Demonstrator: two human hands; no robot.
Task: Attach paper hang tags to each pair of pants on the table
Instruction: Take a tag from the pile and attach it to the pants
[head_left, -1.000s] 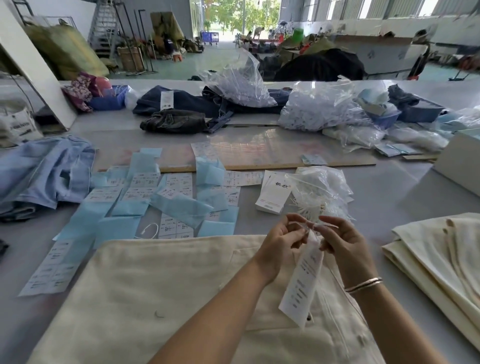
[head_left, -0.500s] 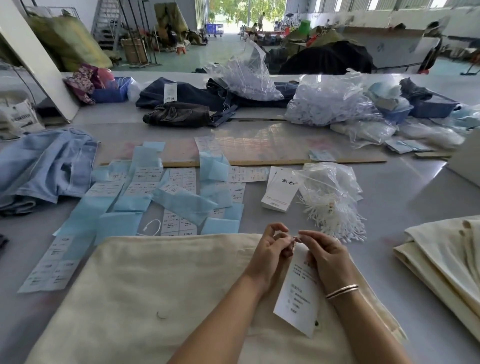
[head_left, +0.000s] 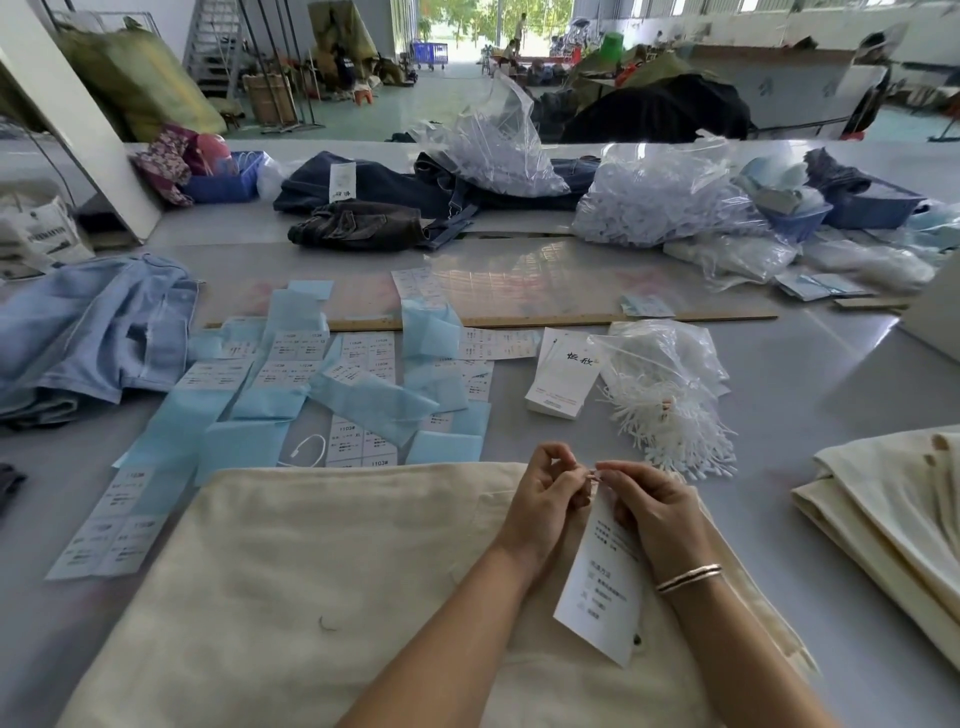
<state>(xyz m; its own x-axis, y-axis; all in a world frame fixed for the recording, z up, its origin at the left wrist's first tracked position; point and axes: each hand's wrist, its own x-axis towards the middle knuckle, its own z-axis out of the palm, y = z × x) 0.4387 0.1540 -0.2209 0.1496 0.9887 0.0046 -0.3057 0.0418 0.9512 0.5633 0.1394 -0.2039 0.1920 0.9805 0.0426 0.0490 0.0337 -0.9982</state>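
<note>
On your far left, light blue jeans (head_left: 88, 332) lie bunched on the grey tabletop (head_left: 810, 395), beside blue-backed label sheets (head_left: 291, 374). Directly before you the cream pants (head_left: 311, 571) lie flat. Over them, your left hand (head_left: 540, 499) and right hand (head_left: 654, 509) meet fingertip to fingertip, each grip pinched closed on the fastener at the top of the white hang tag (head_left: 602, 587), which hangs down between your wrists. Folded cream pants (head_left: 893, 514) sit on your right.
</note>
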